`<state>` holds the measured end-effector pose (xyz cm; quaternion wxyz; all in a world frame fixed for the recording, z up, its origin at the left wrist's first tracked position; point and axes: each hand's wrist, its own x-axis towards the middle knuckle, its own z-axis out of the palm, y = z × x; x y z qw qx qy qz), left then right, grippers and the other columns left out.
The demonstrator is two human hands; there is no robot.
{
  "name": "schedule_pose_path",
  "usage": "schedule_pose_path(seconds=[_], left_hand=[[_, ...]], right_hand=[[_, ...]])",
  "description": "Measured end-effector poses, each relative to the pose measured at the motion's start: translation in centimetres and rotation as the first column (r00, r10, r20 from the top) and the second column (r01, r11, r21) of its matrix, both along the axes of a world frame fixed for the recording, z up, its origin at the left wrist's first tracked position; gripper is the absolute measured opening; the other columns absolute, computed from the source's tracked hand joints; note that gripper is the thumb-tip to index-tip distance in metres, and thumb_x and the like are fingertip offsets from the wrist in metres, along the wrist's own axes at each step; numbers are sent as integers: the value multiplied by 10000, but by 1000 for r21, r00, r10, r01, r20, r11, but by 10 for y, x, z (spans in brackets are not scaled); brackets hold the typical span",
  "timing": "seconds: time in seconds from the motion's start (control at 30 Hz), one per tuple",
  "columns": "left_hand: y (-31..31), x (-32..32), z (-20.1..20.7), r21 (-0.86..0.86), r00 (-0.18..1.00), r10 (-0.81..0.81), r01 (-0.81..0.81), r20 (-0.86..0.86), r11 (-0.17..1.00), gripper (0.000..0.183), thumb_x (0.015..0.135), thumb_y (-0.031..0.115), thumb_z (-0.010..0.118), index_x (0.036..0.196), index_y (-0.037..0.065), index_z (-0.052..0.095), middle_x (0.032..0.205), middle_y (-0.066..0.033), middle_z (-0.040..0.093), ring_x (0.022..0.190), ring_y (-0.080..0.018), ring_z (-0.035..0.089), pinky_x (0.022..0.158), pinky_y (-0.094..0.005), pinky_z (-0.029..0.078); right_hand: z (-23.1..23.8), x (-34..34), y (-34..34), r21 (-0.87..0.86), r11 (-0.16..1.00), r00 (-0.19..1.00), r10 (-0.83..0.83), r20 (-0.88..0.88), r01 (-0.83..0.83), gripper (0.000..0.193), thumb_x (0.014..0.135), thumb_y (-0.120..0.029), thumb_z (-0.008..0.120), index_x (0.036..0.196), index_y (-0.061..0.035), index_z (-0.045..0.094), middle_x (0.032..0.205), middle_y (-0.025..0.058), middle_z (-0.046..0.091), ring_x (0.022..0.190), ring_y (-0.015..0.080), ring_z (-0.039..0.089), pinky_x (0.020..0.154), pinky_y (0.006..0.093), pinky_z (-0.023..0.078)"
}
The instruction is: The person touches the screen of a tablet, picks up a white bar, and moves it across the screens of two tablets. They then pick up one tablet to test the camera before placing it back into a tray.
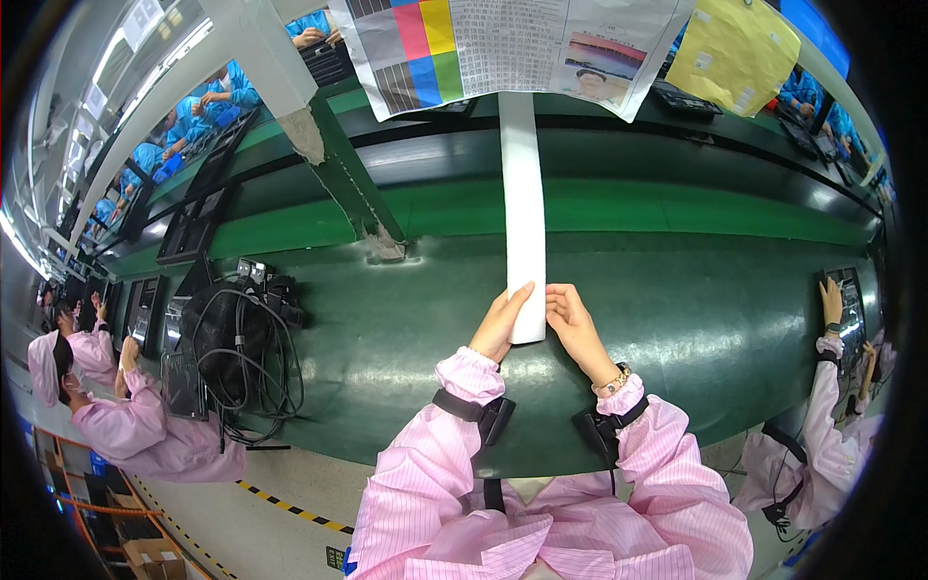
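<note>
A long, smooth white strip [525, 222] stretches from under the hanging printed sheets down toward me. My left hand [503, 321] grips its left edge near the lower end, thumb on top and the other fingers hidden beneath. At the opposite edge, my right hand [576, 327] has its fingers bent in against the strip. A watch or bracelet sits on my right wrist, and black bands wrap both pink sleeves. Beneath the strip lies the green bench top [425, 348].
A black mesh bag with tangled cables [237, 338] lies to the left. A green-and-white post [338, 164] rises from the bench. Printed sheets [512, 48] and a yellow sheet [733, 53] hang ahead. Co-workers in pink sit at left [145, 416] and right [822, 435].
</note>
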<state>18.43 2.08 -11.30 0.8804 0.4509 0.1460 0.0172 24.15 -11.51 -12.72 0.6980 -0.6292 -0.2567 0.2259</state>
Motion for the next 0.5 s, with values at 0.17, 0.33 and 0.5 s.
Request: schedule_pose_path(seconds=[0.17, 0.33, 0.5], left_hand=[[0, -1, 2, 12, 1000, 1, -1, -6, 1000, 381, 919, 333, 539, 1123, 11, 539, 987, -34, 607, 867, -86, 581, 756, -239, 471], [0, 0, -1, 10, 1000, 14, -14, -12, 1000, 376, 922, 315, 536, 1128, 1, 530, 1000, -63, 611, 880, -106, 598, 761, -246, 493], [0, 0, -1, 3, 1000, 7, -7, -9, 1000, 377, 922, 314, 536, 1130, 0, 531, 1003, -67, 612, 882, -109, 600, 763, -249, 495]], right_hand=[[-1, 0, 0, 2, 1000, 1000, -1, 0, 1, 302, 850, 86, 426, 1144, 13, 414, 1047, 96, 564, 991, 148, 555, 871, 262, 443], [0, 0, 0, -3, 1000, 1000, 8, -8, -8, 300, 856, 86, 419, 1148, 18, 403, 1050, 106, 564, 998, 159, 555, 882, 268, 441], [4, -1, 1, -9, 1000, 1000, 3, 1, -3, 297, 857, 86, 415, 1147, 22, 403, 1051, 108, 564, 1003, 160, 554, 884, 269, 440]])
